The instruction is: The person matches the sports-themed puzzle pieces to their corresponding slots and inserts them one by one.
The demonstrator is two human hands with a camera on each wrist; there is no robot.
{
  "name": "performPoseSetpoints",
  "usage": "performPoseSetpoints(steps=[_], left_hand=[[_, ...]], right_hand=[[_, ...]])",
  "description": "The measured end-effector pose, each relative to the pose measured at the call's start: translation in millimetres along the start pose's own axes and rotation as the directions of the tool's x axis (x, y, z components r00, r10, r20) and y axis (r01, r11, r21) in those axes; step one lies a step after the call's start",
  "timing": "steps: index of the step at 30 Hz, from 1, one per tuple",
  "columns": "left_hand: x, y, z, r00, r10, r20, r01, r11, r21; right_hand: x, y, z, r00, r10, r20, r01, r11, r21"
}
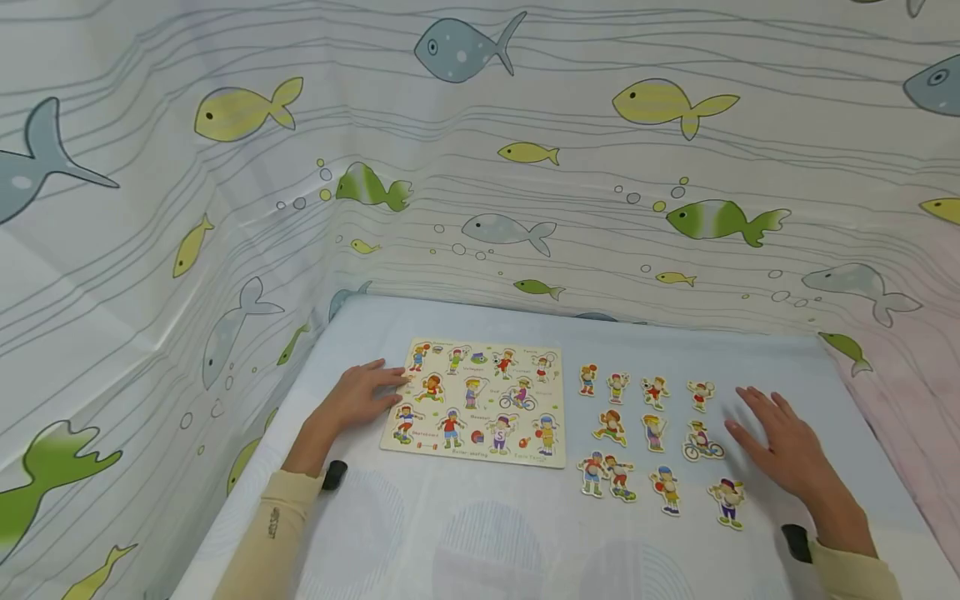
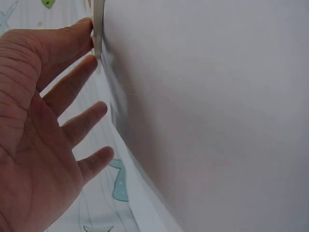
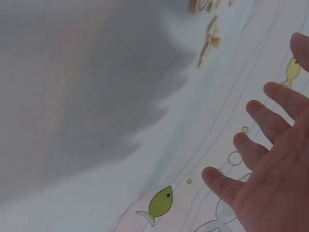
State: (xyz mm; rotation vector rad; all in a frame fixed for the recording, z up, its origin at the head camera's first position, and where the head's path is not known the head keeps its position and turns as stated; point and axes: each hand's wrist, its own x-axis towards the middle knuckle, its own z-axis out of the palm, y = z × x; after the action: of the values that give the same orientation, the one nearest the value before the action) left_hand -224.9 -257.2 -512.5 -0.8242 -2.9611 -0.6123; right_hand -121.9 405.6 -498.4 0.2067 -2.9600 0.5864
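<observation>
A flat picture puzzle board (image 1: 472,462) printed with small sports figures lies on the table. My left hand (image 1: 360,396) is at its left edge, fingertips touching the edge, fingers mostly straight. In the left wrist view the left hand (image 2: 48,121) has its thumb and forefinger at the board's edge (image 2: 98,29), with the other fingers spread. Several loose puzzle pieces (image 1: 654,433) shaped as figures lie right of the board. To their right is my right hand (image 1: 783,446), fingers spread, nearest the cyclist piece (image 1: 703,442) and holding nothing. The right wrist view shows the right hand (image 3: 270,159) above the table.
The table has a pale cloth (image 1: 450,525) with faint round patterns. Fish-printed curtains (image 1: 525,200) stand behind the table and along both sides. Near the front right, a baseball figure piece (image 1: 727,504) lies apart; two skater pieces (image 1: 606,477) touch side by side.
</observation>
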Motion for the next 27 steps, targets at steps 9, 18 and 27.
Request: performPoseSetpoints(steps=[9,18,27], left_hand=[[1.0,-3.0,1.4,1.0,-0.003,-0.002,0.003,1.0,-0.003],[0.6,-4.4,2.4,1.0,-0.019,0.001,0.019,1.0,-0.017],[0.6,-2.3,1.5,0.999,-0.039,0.012,0.04,0.999,-0.03]], right_hand=[[13.4,-17.4,0.0,0.999,-0.023,0.038,0.02,0.997,0.072],[30.4,-43.7,1.8,0.997,-0.042,0.069,0.035,0.994,0.103],[45.6,-63.5,10.1,0.99,-0.069,0.119,0.057,0.994,0.097]])
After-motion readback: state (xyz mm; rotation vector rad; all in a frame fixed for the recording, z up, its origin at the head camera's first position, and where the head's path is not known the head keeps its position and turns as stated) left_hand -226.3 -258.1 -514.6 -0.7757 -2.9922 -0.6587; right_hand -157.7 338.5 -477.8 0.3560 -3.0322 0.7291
